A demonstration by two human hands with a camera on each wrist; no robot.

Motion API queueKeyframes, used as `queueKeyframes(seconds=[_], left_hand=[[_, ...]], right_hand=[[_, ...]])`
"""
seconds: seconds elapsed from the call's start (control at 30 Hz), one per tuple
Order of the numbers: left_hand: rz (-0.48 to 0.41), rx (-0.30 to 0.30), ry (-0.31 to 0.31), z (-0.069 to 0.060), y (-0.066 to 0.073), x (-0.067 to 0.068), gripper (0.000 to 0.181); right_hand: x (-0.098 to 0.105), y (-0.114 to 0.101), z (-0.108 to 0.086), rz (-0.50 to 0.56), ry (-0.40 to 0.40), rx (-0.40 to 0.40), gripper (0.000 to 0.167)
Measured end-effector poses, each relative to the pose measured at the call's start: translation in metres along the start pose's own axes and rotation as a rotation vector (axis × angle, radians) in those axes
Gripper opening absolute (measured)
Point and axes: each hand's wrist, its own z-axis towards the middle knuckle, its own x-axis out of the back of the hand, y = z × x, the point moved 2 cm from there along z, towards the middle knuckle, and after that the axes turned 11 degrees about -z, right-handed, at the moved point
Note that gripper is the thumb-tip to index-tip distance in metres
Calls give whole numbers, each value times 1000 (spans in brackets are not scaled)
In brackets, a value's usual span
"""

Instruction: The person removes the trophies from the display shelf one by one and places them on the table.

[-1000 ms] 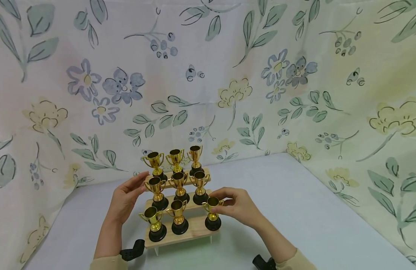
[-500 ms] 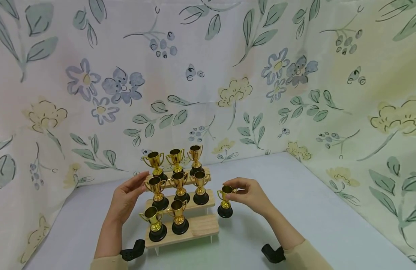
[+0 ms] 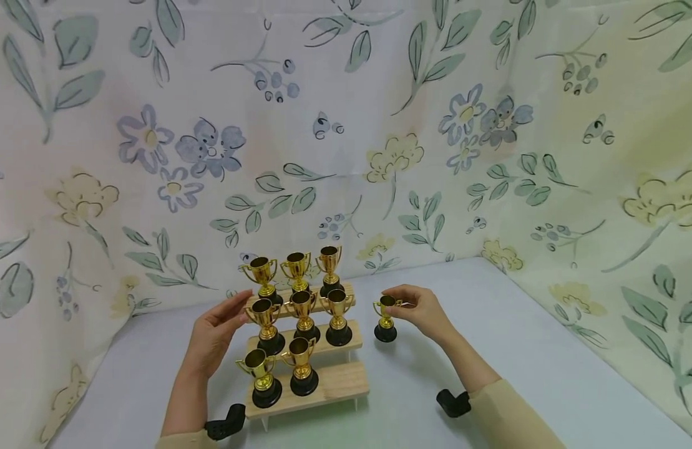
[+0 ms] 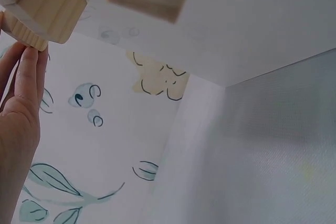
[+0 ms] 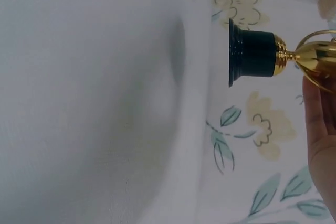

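A three-tier wooden display stand holds small gold trophy cups with black bases. The two upper tiers carry three each; on the bottom tier, two trophies stand at left and middle. With fingers and thumb, my left hand grips the left end of the top tier, a board end above the fingers in the left wrist view. My right hand pinches another gold trophy by its cup, to the right of the stand. Its black base hangs apart from the white surface in the right wrist view.
The stand rests on a white tabletop. A floral cloth hangs behind the table and along both sides. Black wrist-worn devices sit near both cuffs.
My right hand has lifted the trophy off the bottom tier's right end and carried it right and farther back. The left hand stays at the stand; the head view shifts slightly.
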Motion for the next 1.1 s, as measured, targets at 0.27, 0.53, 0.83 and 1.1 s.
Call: queueKeyframes(seconds=[0.27, 0.53, 0.83, 1.1], left_hand=[[22, 24, 30, 1, 4, -4, 54], [12, 16, 25, 0, 0, -1, 54], [29, 14, 28, -1, -2, 0, 54], [22, 8, 20, -1, -1, -1, 55]], right_hand=[[-2, 2, 11, -50, 21, -21, 35], [-3, 19, 27, -56, 6, -65, 37], [-1, 25, 29, -9, -21, -95, 37], [5, -2, 21, -1, -40, -100, 36]])
